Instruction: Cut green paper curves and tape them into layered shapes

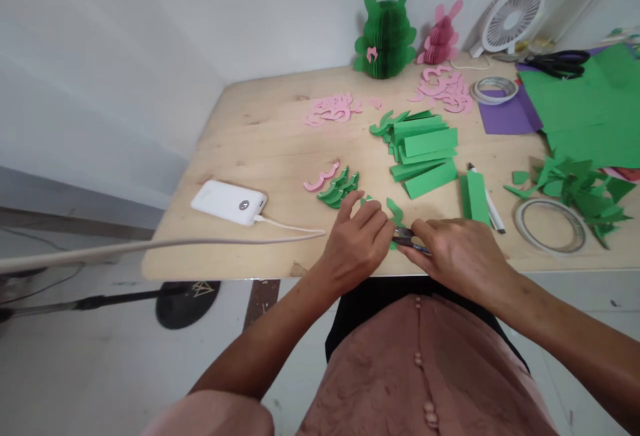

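Note:
Near the table's front edge, my right hand [457,249] grips scissors [411,239] whose blades point left at a green paper piece [395,211]. My left hand [360,239] is closed with its fingers bent, pinching the green paper at the blades; the pinched part is mostly hidden. Just beyond my left hand lie several curved green cut-outs [340,188] and a curved pink strip [321,177]. A stack of folded green paper strips [425,145] lies farther back. One folded green piece [475,197] rests against a white marker [494,211].
A white power bank [229,202] with a cable lies left. Tape rolls [550,226] and green scraps [580,186] lie right. Behind stand a green paper rabbit [385,36], a pink one [441,39] and a fan [513,19]. Black scissors [560,63] rest on green sheets [590,109].

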The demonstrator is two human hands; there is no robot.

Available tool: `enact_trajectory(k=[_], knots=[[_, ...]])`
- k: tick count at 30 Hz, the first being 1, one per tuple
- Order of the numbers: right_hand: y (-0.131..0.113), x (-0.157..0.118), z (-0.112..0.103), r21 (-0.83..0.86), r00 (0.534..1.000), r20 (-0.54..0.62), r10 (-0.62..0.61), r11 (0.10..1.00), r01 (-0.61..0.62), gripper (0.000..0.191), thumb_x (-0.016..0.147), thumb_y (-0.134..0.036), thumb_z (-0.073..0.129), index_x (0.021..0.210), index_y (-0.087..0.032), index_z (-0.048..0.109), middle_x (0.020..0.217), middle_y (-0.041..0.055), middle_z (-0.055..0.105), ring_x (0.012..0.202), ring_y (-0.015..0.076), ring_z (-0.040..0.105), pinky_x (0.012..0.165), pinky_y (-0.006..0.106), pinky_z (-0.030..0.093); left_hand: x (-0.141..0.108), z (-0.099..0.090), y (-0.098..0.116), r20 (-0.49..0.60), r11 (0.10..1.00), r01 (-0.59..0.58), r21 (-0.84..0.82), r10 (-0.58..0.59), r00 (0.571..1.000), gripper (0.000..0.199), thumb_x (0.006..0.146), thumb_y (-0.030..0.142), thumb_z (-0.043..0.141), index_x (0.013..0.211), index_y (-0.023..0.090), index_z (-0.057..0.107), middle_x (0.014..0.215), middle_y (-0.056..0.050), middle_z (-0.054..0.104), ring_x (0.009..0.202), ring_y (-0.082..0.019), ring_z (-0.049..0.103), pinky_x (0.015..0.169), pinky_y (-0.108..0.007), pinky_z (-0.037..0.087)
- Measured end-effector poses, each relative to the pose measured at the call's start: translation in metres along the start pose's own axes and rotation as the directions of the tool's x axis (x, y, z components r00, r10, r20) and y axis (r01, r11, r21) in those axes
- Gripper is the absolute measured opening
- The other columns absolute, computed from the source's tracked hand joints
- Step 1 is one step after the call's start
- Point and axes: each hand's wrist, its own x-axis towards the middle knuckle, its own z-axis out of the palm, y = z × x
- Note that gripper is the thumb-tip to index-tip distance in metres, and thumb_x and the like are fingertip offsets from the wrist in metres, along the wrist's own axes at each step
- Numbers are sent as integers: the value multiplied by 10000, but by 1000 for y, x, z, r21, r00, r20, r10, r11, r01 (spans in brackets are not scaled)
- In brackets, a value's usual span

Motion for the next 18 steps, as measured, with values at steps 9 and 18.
enact_trajectory(k=[9,18], knots=[[1,0,1,17,998,-9,57,998,-57,298,888,-453,493,798,-191,603,642,55,696,551,212,639,498,275,147,-3,6,-6,-157,978,132,-159,-157,975,122,856,128,526,764,202,559,725,-9,637,831,-180,579,917,-427,432],[1,-2,2,-22,998,-40,39,999,-40,310,901,-446,485,772,-185,591,625,61,689,542,208,631,500,273,154,-6,4,-3,-120,916,245,-316,-295,948,61,868,197,569,867,191,630,810,-34,688,891,-201,588,851,-395,447]])
